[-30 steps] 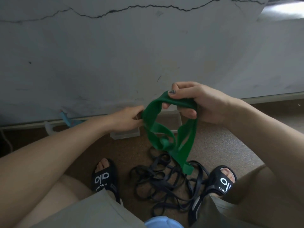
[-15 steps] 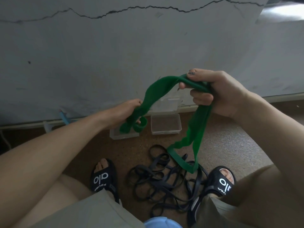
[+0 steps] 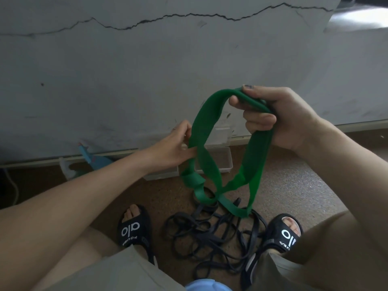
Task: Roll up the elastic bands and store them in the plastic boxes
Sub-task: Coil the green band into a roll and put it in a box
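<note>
- Since half a second ago, the left hand [image 3: 176,145] has risen, now pinching the green elastic band [image 3: 204,122] higher up.
- Right hand [image 3: 279,116] at 2 o'clock grips the band's top; it dangles over black bands [image 3: 210,234].
- Slides [image 3: 134,227] read "alo".

Matt green rubber band [image 3: 206,114], clear plastic boxes [image 3: 225,162], speckled rough floor [image 3: 294,185]

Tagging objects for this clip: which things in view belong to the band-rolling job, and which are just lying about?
Job:
green band, held by left hand and right hand
black bands heaped on floor
clear plastic boxes

Lying about:
blue object by wall
white cable
</note>
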